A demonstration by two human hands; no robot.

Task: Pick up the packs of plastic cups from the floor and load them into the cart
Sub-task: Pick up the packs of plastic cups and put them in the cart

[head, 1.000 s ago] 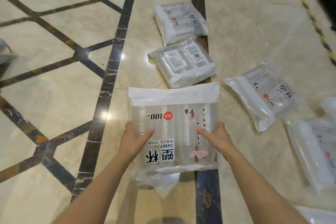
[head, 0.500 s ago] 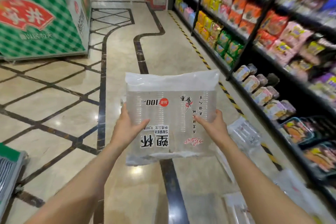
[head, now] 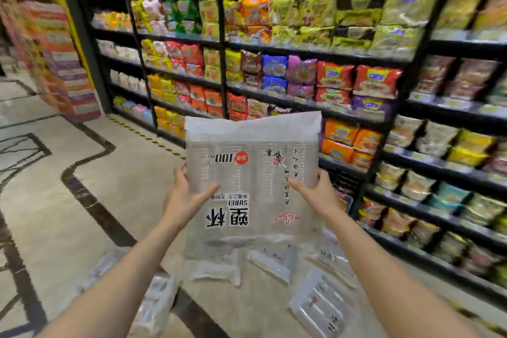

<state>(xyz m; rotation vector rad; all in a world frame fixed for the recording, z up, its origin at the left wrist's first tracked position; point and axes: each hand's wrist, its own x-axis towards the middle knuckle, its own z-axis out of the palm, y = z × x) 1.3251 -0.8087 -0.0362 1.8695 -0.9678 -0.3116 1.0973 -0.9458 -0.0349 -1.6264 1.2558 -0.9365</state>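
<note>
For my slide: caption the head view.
Both hands, left and right, hold a cup pack before snack shelves.

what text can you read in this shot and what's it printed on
All on the held pack of cups, printed upside down to the camera:
"100 PCS"
"加厚" in a red dot
"SUBEI"
"塑杯" in large black characters
Small line by "SUBEI", the vertical script and the red logo: too small to read.
Packs on the floor and shelf goods: blurred, unreadable.

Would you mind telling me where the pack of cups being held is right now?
In the head view the held pack is centre frame, lifted between the left hand and right hand, before the snack shelves.
</note>
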